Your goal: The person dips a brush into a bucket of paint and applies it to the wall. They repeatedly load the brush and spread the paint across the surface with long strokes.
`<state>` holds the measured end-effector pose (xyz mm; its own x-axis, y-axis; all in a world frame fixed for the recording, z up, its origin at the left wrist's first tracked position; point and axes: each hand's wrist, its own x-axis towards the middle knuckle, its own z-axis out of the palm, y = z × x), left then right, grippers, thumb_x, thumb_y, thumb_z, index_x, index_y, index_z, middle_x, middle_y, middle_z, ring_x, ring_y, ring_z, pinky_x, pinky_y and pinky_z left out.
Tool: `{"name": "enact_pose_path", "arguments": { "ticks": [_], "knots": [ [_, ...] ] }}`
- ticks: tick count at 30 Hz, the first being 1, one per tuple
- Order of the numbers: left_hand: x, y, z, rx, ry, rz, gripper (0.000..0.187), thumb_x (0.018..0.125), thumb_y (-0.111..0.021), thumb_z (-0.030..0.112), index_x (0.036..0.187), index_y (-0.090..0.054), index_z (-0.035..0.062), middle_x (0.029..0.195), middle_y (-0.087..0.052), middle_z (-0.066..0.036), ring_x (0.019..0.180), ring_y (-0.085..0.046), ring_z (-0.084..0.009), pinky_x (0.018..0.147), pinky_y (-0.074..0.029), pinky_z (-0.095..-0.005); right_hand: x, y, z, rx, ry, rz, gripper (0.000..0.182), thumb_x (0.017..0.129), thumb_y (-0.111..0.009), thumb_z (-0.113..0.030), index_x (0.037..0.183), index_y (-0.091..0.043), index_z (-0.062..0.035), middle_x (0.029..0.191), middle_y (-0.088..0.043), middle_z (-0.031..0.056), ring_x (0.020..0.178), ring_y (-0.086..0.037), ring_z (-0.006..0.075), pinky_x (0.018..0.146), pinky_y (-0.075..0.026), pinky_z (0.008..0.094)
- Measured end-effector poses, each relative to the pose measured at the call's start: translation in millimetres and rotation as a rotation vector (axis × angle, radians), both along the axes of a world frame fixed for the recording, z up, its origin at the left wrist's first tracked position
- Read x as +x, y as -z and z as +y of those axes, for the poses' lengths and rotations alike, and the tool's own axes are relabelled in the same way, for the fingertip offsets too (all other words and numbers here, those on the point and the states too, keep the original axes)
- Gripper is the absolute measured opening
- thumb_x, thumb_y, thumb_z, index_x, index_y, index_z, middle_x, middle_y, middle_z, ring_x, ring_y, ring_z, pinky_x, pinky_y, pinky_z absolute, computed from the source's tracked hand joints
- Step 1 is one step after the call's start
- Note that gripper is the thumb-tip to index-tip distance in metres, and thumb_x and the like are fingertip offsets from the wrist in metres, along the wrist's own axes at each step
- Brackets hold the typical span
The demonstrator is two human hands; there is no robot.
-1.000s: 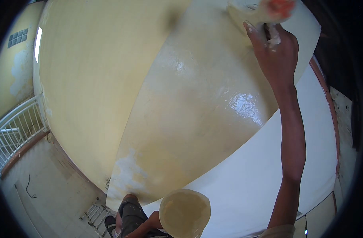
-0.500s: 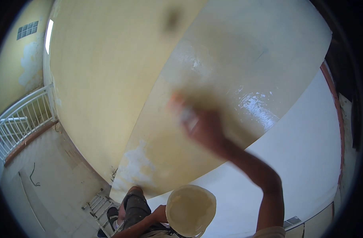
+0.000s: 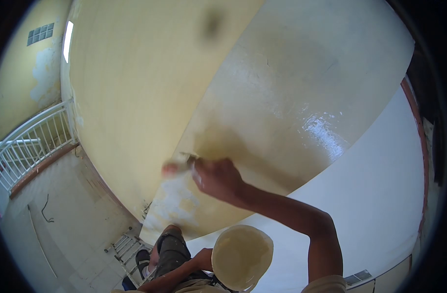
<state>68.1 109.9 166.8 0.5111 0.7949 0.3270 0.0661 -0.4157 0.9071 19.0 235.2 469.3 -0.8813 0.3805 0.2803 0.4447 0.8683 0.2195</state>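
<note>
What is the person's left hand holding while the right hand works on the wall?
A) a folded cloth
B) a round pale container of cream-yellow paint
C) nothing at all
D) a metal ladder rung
B: the left hand grips the edge of a round pale container of cream-yellow paint low in the view, while the right hand presses a paint tool to the yellow wall.

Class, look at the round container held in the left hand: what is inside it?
The container holds pale cream paint across its whole inside. The left hand grips its rim. The paint covers the bottom, so its depth cannot be seen.
</note>
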Motion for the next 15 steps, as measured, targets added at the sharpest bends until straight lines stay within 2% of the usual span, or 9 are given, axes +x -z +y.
{"name": "enact_pose_path", "arguments": {
  "ticks": [2,3,6,9,10,11,13,14,15],
  "knots": [
    [13,24,0,0.031,-0.060,-0.092,0.057,0.059,-0.069,0.045,0.104,-0.055,0.0131,0.095,-0.061,-0.011,0.083,-0.058,-0.0286,0.071,-0.046,-0.0361,-12,-25,22,0.184,0.118,0.031,0.020,0.072,-0.055,-0.014,0.091,-0.056,-0.0066,0.058,-0.056,0.0128,0.053,-0.057,0.0269,0.044,-0.046,0.0367],
    [14,23,-3,0.017,-0.046,-0.105,0.057,0.059,-0.069,0.045,0.104,-0.055,0.0130,0.094,-0.061,-0.011,0.083,-0.058,-0.0286,0.071,-0.046,-0.0362,-17,-52,37,0.271,0.068,0.123,0.019,0.074,-0.051,-0.011,0.091,-0.057,-0.0056,0.055,-0.055,0.0087,0.044,-0.055,0.0240,0.042,-0.045,0.0359],
    [8,11,1,-0.029,-0.008,-0.127,0.057,0.059,-0.069,0.045,0.104,-0.055,0.0127,0.094,-0.061,-0.011,0.083,-0.058,-0.0285,0.071,-0.046,-0.0364,-37,-137,31,0.676,-0.013,0.220,0.013,0.075,-0.051,-0.012,0.086,-0.055,-0.0072,0.055,-0.055,0.0066,0.044,-0.056,0.0207,0.039,-0.044,0.0343],
    [6,-3,-2,-0.062,0.042,-0.101,0.058,0.059,-0.068,0.047,0.105,-0.055,0.0123,0.094,-0.061,-0.011,0.084,-0.058,-0.0285,0.072,-0.045,-0.0366,-50,-139,21,0.959,0.020,0.100,0.013,0.074,-0.051,-0.011,0.086,-0.055,-0.0085,0.055,-0.056,0.0046,0.045,-0.057,0.0171,0.037,-0.043,0.0311],
    [3,-8,-2,-0.046,0.062,-0.078,0.059,0.059,-0.067,0.048,0.105,-0.055,0.0123,0.094,-0.061,-0.011,0.084,-0.058,-0.0286,0.072,-0.045,-0.0367,-55,-114,23,1.031,0.002,0.036,0.012,0.072,-0.052,-0.011,0.083,-0.056,-0.0089,0.056,-0.056,0.0055,0.048,-0.058,0.0152,0.034,-0.042,0.0268],
    [1,-12,-2,-0.029,0.084,-0.055,0.060,0.059,-0.067,0.048,0.106,-0.054,0.0123,0.095,-0.060,-0.011,0.085,-0.058,-0.0286,0.072,-0.045,-0.0368,-60,-78,24,0.892,0.025,0.014,0.014,0.071,-0.052,-0.012,0.083,-0.058,-0.0069,0.059,-0.057,0.0097,0.053,-0.059,0.0195,0.040,-0.045,0.0335],
    [-2,-17,-5,-0.086,0.121,-0.032,0.062,0.059,-0.066,0.049,0.107,-0.053,0.0122,0.096,-0.060,-0.012,0.086,-0.058,-0.0291,0.072,-0.045,-0.0370,-57,13,44,0.939,-0.058,-0.074,0.024,0.069,-0.052,-0.012,0.090,-0.059,-0.0017,0.067,-0.059,0.0167,0.060,-0.058,0.0293,0.047,-0.042,0.0449],
    [-4,-20,-5,-0.111,0.137,-0.018,0.063,0.060,-0.066,0.050,0.108,-0.053,0.0122,0.097,-0.059,-0.012,0.086,-0.058,-0.0293,0.073,-0.045,-0.0371,-55,56,42,0.815,-0.084,-0.110,0.026,0.069,-0.052,-0.012,0.092,-0.059,-0.0012,0.068,-0.059,0.0187,0.058,-0.056,0.0287,0.045,-0.040,0.0421],
    [-5,-26,-4,-0.098,0.129,0.040,0.063,0.060,-0.066,0.050,0.108,-0.052,0.0121,0.097,-0.059,-0.012,0.086,-0.057,-0.0296,0.073,-0.045,-0.0373,-55,85,29,0.586,-0.048,-0.140,0.022,0.069,-0.052,-0.013,0.089,-0.058,-0.0054,0.060,-0.058,0.0127,0.057,-0.058,0.0253,0.045,-0.044,0.0368]
  ]
}}
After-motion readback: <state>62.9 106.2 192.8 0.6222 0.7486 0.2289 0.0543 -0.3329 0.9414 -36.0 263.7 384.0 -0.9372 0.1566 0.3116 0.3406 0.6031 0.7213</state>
